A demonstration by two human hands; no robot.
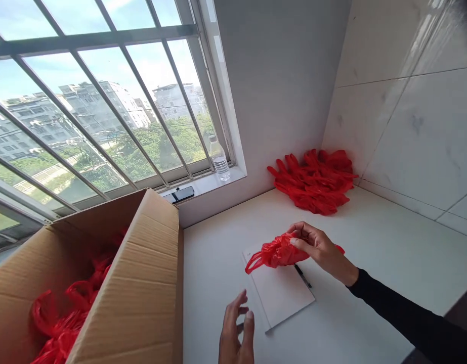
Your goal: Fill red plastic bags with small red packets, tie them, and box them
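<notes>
My right hand (pixel 320 248) is closed round a crumpled red plastic bag (pixel 276 254), holding it just above a white sheet of paper (pixel 281 294) on the white counter (pixel 370 263). A black pen (pixel 303 276) lies on the paper under the hand. Low in the view, my left hand (pixel 236 331) hovers with loosely curled, separated fingers and holds nothing. It is near the paper's front left corner. A black sleeve covers my right forearm.
An open cardboard box (pixel 142 283) with several red bags (pixel 66 313) inside stands at the left. A heap of red bags (pixel 314 182) lies in the back corner against the tiled wall. On the window sill sit a plastic bottle (pixel 220 161) and a black phone (pixel 182 193).
</notes>
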